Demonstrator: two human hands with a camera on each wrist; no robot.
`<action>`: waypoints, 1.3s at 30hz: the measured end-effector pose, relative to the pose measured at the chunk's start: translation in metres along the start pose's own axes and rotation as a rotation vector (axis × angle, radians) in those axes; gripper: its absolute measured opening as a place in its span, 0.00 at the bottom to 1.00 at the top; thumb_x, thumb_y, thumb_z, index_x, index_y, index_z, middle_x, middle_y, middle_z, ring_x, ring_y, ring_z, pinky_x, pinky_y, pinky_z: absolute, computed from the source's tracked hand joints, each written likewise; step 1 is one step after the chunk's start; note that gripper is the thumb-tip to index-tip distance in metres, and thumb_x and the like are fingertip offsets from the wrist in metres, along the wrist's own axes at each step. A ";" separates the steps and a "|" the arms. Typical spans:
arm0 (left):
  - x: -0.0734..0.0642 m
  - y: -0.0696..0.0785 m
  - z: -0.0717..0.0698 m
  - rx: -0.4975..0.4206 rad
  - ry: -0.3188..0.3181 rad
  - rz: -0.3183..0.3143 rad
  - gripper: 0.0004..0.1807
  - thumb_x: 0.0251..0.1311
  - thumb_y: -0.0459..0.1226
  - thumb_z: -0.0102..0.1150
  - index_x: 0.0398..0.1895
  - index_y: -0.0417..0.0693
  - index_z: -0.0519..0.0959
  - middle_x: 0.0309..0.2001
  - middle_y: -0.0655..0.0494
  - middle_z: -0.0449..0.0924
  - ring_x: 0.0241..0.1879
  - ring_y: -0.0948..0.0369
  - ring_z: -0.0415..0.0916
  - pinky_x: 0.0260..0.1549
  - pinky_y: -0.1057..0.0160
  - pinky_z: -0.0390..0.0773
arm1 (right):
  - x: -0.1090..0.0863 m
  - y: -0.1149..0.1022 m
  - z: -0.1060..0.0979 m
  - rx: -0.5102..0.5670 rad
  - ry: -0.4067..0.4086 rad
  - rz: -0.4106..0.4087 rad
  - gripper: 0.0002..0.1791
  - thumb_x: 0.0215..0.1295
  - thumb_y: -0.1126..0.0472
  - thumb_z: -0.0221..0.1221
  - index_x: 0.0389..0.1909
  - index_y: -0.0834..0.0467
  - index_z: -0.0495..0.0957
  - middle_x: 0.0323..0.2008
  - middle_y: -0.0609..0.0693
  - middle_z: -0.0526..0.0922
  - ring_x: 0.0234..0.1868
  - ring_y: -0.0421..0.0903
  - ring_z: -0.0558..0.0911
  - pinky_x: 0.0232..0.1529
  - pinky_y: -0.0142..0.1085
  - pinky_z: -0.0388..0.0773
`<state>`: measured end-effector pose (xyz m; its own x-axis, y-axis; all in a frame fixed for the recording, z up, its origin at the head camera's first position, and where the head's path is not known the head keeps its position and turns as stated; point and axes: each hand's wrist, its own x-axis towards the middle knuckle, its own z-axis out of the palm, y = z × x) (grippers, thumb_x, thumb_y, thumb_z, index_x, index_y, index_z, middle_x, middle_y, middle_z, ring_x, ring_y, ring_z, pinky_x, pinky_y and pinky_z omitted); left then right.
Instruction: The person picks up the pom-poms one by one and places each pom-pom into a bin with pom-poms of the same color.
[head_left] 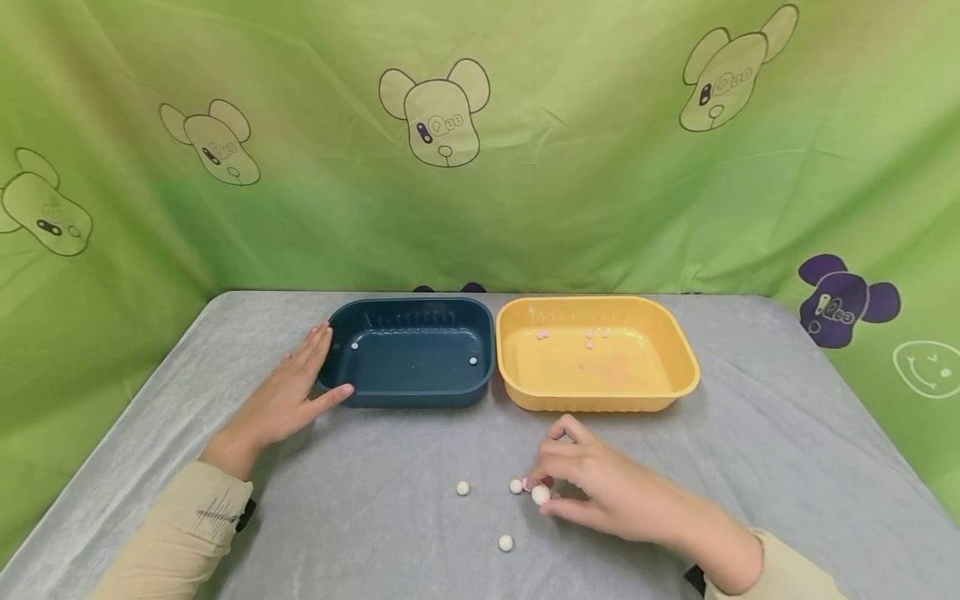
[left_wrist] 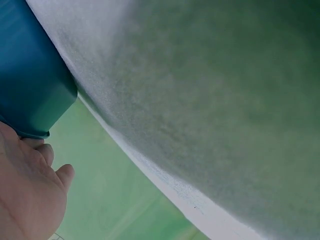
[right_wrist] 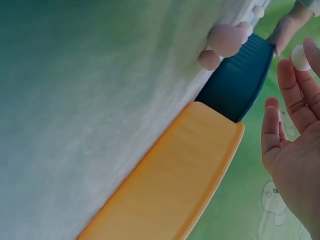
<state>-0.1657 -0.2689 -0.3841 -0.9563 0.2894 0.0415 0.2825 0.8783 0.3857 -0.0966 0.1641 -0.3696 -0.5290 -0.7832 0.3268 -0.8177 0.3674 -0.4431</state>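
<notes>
My right hand (head_left: 600,483) pinches a small white ball (head_left: 541,495) between thumb and fingertips, in front of the yellow basin (head_left: 592,402). The right wrist view also shows this white ball (right_wrist: 301,58) at the fingertips. A pink ball (head_left: 527,483) peeks out beside the fingers; the right wrist view has two pink balls, the larger pink ball (right_wrist: 226,41) nearest. More white balls lie on the cloth near the hand. My left hand (head_left: 288,396) rests with extended fingers and thumb along the left rim of the dark blue basin (head_left: 412,398).
The basins stand side by side at the back of the grey cloth-covered table (head_left: 390,517). Inside the blue one are two white balls; the yellow one has several pink balls. A white ball (head_left: 462,488) and another white ball (head_left: 506,543) lie in front. Green curtain (head_left: 315,217) hangs behind.
</notes>
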 end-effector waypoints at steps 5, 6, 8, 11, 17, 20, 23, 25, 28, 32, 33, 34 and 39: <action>0.000 0.000 0.000 0.005 0.005 0.001 0.52 0.67 0.62 0.50 0.81 0.47 0.37 0.81 0.49 0.34 0.80 0.47 0.36 0.71 0.31 0.46 | 0.007 0.000 0.000 0.009 -0.001 0.003 0.09 0.60 0.59 0.69 0.38 0.45 0.80 0.35 0.32 0.76 0.50 0.36 0.66 0.43 0.26 0.74; 0.000 0.000 0.000 0.004 0.007 0.004 0.52 0.67 0.62 0.50 0.81 0.47 0.37 0.81 0.49 0.35 0.80 0.46 0.36 0.71 0.31 0.46 | 0.008 -0.001 -0.001 0.009 -0.001 0.001 0.09 0.60 0.59 0.69 0.38 0.44 0.80 0.35 0.32 0.76 0.50 0.36 0.67 0.43 0.26 0.74; 0.000 0.000 0.000 0.006 0.008 0.008 0.52 0.67 0.62 0.50 0.81 0.46 0.37 0.81 0.48 0.35 0.80 0.46 0.36 0.71 0.31 0.46 | 0.011 -0.001 -0.001 0.010 -0.002 0.001 0.09 0.60 0.59 0.69 0.38 0.45 0.81 0.35 0.32 0.76 0.50 0.37 0.67 0.43 0.26 0.74; 0.000 0.000 0.001 0.009 0.009 0.010 0.52 0.68 0.62 0.50 0.81 0.46 0.37 0.81 0.47 0.36 0.80 0.46 0.36 0.71 0.31 0.47 | 0.014 0.000 -0.001 -0.001 -0.002 -0.001 0.08 0.60 0.59 0.68 0.38 0.46 0.81 0.35 0.32 0.77 0.50 0.38 0.67 0.43 0.28 0.75; 0.000 0.001 0.001 0.006 0.017 0.011 0.52 0.68 0.62 0.50 0.81 0.46 0.38 0.81 0.48 0.36 0.80 0.46 0.37 0.71 0.31 0.47 | 0.020 0.001 -0.001 -0.025 0.024 -0.004 0.06 0.62 0.56 0.68 0.36 0.44 0.80 0.34 0.33 0.77 0.50 0.39 0.68 0.48 0.33 0.74; 0.000 0.001 0.001 0.001 0.016 0.011 0.52 0.68 0.62 0.50 0.81 0.46 0.38 0.81 0.48 0.36 0.80 0.46 0.37 0.71 0.31 0.47 | 0.024 0.001 -0.001 -0.010 0.023 0.011 0.07 0.61 0.55 0.68 0.35 0.44 0.79 0.33 0.34 0.75 0.49 0.38 0.68 0.48 0.33 0.73; -0.001 0.001 0.001 -0.006 0.010 0.007 0.52 0.68 0.61 0.50 0.81 0.46 0.38 0.81 0.48 0.35 0.80 0.47 0.35 0.71 0.31 0.46 | 0.029 0.000 0.000 0.004 -0.003 0.034 0.06 0.62 0.56 0.67 0.35 0.43 0.78 0.34 0.34 0.75 0.50 0.38 0.67 0.48 0.33 0.73; -0.001 0.001 0.001 -0.009 0.008 0.004 0.52 0.68 0.62 0.50 0.81 0.46 0.38 0.81 0.48 0.35 0.80 0.48 0.35 0.72 0.32 0.46 | 0.032 -0.001 0.000 0.013 -0.023 0.051 0.06 0.63 0.56 0.67 0.36 0.43 0.78 0.34 0.34 0.75 0.50 0.38 0.67 0.49 0.33 0.72; -0.001 0.000 0.001 -0.011 0.005 0.004 0.52 0.68 0.62 0.50 0.81 0.46 0.37 0.81 0.48 0.35 0.80 0.48 0.35 0.71 0.31 0.46 | 0.037 -0.001 0.000 0.019 -0.038 0.068 0.05 0.64 0.55 0.66 0.36 0.43 0.78 0.36 0.32 0.76 0.51 0.38 0.67 0.50 0.34 0.72; -0.001 0.000 0.002 -0.011 0.001 0.004 0.52 0.68 0.62 0.50 0.81 0.46 0.37 0.81 0.48 0.35 0.80 0.48 0.35 0.71 0.31 0.46 | 0.044 -0.002 0.001 0.018 -0.044 0.075 0.05 0.64 0.55 0.66 0.37 0.43 0.79 0.37 0.33 0.78 0.51 0.38 0.67 0.50 0.35 0.72; 0.000 0.000 0.002 -0.010 0.002 0.003 0.52 0.67 0.62 0.50 0.81 0.46 0.37 0.81 0.48 0.35 0.80 0.48 0.35 0.71 0.31 0.46 | 0.045 -0.002 0.001 0.018 -0.043 0.075 0.05 0.64 0.55 0.66 0.37 0.44 0.79 0.37 0.33 0.78 0.51 0.38 0.67 0.50 0.35 0.73; 0.000 0.000 0.002 -0.010 0.002 0.004 0.52 0.67 0.62 0.50 0.81 0.46 0.37 0.81 0.48 0.35 0.80 0.48 0.35 0.71 0.31 0.46 | 0.047 -0.002 0.001 0.017 -0.042 0.075 0.05 0.64 0.55 0.66 0.37 0.44 0.79 0.37 0.33 0.78 0.51 0.38 0.67 0.50 0.35 0.73; 0.000 0.001 0.001 -0.009 0.003 0.002 0.52 0.68 0.62 0.50 0.81 0.46 0.38 0.81 0.48 0.35 0.80 0.47 0.35 0.71 0.31 0.46 | 0.053 -0.002 0.003 0.019 -0.034 0.069 0.05 0.64 0.55 0.66 0.38 0.44 0.80 0.35 0.33 0.76 0.51 0.39 0.67 0.51 0.35 0.73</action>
<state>-0.1652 -0.2679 -0.3849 -0.9560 0.2900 0.0448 0.2838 0.8744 0.3937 -0.1226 0.1203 -0.3545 -0.5758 -0.7730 0.2662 -0.7747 0.4118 -0.4799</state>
